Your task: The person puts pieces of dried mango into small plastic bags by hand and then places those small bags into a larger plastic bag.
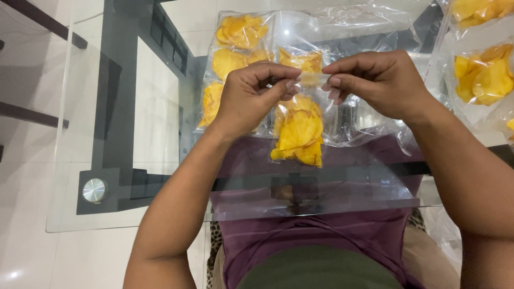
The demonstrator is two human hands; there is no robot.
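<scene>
A small clear plastic bag of yellow chips (300,134) hangs above the glass table (107,107), held by its top edge. My left hand (249,96) pinches the bag's top on the left side. My right hand (380,83) pinches the same top edge on the right, with fingertips almost meeting the left hand's. Both hands are over the table's near half, and the bag's lower end reaches toward the front edge.
Several filled chip bags (238,48) lie flat behind my hands. Crumpled clear plastic (353,27) sits at the back centre. More chip bags (484,69) are at the right edge. A dark table frame (120,80) shows through the glass, over a white tiled floor.
</scene>
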